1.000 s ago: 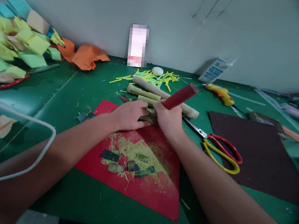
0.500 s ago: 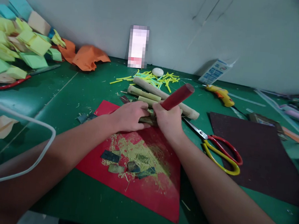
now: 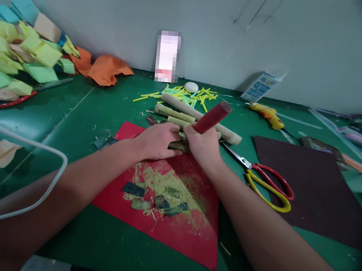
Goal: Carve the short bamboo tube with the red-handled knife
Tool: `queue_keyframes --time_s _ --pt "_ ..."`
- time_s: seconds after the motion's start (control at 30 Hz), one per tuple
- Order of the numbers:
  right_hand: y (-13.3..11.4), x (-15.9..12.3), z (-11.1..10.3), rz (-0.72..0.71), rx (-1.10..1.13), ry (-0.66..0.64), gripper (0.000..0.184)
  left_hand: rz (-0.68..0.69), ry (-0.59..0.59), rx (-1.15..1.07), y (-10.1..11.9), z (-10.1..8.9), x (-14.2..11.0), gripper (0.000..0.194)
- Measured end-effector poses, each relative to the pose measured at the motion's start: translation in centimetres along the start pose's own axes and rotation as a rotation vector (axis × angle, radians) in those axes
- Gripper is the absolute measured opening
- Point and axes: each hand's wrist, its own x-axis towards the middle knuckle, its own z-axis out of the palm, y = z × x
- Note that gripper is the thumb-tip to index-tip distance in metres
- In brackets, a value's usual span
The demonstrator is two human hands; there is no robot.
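1. Right hand (image 3: pixel 203 147): clamped round a red handle (image 3: pixel 212 118) that tilts up and to the right; its lower end is hidden.
2. Left hand (image 3: pixel 158 141): just beside the right, pinching a brownish-green piece (image 3: pixel 177 145) between thumb and fingers, over the far part of a red sheet (image 3: pixel 191 245).
3. Nearer on that sheet — pale shavings (image 3: pixel 156 173) and dark chips (image 3: pixel 161 201).
4. Beyond the hands, a thick pale stick (image 3: pixel 233 134).
5. To the right, scissors (image 3: pixel 245 162) on the green desk (image 3: pixel 103 246).
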Motion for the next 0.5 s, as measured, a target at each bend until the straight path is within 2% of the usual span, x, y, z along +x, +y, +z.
queue_keyframes --time_s 0.27,0.43,0.5 --pt "-0.3 -0.2 0.2 0.011 0.01 0.021 0.027 -0.018 0.003 -0.083 -0.2 0.1 -0.1 0.023" --pt "-1.0 -0.9 -0.3 0.035 0.145 -0.023 0.025 -0.015 -0.013 -0.047 -0.5 0.0 0.1 0.024" --pt "-0.9 -0.9 -0.3 0.015 0.189 0.029 0.024 -0.009 -0.014 -0.021 -0.5 0.0 0.1 0.026"
